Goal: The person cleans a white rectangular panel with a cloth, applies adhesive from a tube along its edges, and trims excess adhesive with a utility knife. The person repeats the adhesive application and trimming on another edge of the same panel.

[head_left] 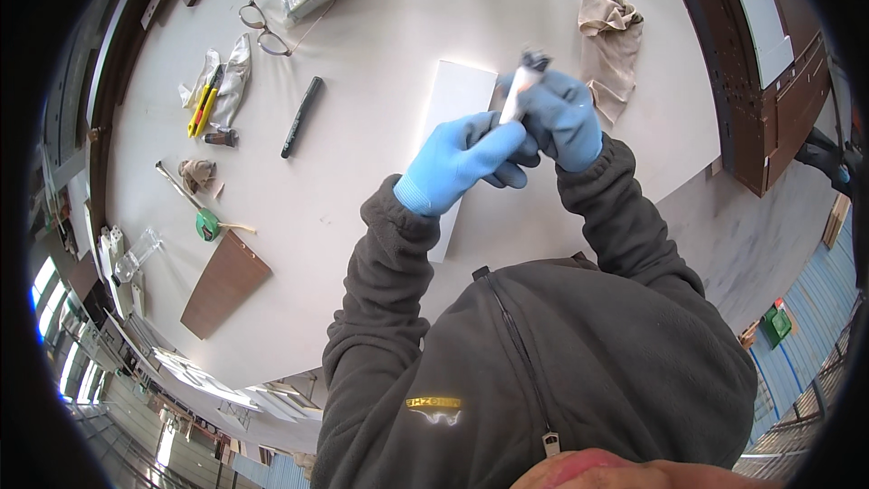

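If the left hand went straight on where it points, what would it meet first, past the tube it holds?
Likely the right hand, close beside the white tube; depth between the hands is unclear.

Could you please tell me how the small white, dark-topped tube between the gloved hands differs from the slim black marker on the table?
The small white, dark-topped tube has a pale body; the slim black marker has a dark one. The tube is held up in the blue-gloved left hand, while the marker lies on the pale table. Both are long and narrow.
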`<state>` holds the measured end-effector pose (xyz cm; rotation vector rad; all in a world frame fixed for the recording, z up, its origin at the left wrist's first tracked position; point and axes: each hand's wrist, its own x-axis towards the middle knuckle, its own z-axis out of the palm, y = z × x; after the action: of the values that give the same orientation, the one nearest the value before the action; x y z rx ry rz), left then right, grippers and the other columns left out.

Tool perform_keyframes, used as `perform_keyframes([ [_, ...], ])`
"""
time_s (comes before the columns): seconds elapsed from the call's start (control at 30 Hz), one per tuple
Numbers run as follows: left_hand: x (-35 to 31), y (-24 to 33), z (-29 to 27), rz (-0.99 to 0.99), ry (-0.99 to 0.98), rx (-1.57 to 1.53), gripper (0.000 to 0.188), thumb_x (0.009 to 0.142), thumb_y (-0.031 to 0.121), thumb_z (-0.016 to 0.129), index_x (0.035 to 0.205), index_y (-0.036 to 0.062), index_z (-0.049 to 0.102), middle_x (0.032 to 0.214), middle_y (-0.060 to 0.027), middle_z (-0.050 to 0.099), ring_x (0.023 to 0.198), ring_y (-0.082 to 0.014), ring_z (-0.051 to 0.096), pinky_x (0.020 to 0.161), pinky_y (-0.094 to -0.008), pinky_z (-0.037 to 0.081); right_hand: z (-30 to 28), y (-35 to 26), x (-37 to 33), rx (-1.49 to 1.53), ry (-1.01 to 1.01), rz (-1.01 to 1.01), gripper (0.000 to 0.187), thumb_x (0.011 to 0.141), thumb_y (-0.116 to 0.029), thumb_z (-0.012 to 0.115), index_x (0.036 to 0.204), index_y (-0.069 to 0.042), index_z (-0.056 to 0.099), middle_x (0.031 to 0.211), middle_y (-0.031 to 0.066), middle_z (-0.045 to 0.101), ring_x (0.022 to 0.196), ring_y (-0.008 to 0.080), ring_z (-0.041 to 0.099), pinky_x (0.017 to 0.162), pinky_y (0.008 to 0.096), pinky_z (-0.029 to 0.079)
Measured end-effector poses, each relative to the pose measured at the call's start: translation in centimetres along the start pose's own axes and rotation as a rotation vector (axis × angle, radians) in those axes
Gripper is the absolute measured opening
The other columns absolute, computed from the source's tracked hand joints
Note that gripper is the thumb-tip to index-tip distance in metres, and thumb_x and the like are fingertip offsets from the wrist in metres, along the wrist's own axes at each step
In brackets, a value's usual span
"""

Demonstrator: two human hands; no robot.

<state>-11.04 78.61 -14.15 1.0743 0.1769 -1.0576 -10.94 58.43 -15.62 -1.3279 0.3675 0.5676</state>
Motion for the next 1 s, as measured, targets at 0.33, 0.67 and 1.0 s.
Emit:
perform_keyframes([
  [0.33, 0.9, -4.5, -1.3, 0.272, 0.208, 0.049, 0.029, 0.107, 0.017, 0.062, 0.119, -0.0083, 0.071, 0.099, -0.015, 0.078, 0.075, -0.018, 0.074, 0.069, -0.0283, 0.061, -1.2, 2.1, 0.6, 0.043, -0.12, -0.079, 0.03, 0.087, -0.014, 0.081, 0.108, 0.002, 0.068, 0.077, 0.0067, 0.07, 0.061, 0.0083, 0.062, 0.052, 0.0222, 0.048],
  [0.67, 3.6, -6.8, -4.1, 0.239, 0.148, -0.119, 0.029, 0.109, 0.017, 0.061, 0.117, -0.0068, 0.074, 0.097, -0.0097, 0.077, 0.074, -0.0102, 0.071, 0.067, -0.0229, 0.059, -0.5, 5.4, 3.7, 0.076, 0.034, -0.297, 0.015, 0.092, -0.001, 0.067, 0.105, 0.006, 0.069, 0.082, 0.0142, 0.074, 0.062, 0.0129, 0.067, 0.05, 0.0244, 0.052],
  [1.0, 3.4, -6.4, -5.6, 0.207, 0.053, -0.21, 0.028, 0.109, 0.014, 0.059, 0.119, -0.0081, 0.073, 0.098, -0.0124, 0.078, 0.075, -0.0105, 0.072, 0.07, -0.0248, 0.06, -1.0, 8.0, 5.1, 0.099, 0.04, -0.43, 0.019, 0.093, -0.009, 0.073, 0.107, 0.002, 0.065, 0.082, 0.0098, 0.072, 0.068, 0.0127, 0.068, 0.059, 0.0273, 0.056],
])
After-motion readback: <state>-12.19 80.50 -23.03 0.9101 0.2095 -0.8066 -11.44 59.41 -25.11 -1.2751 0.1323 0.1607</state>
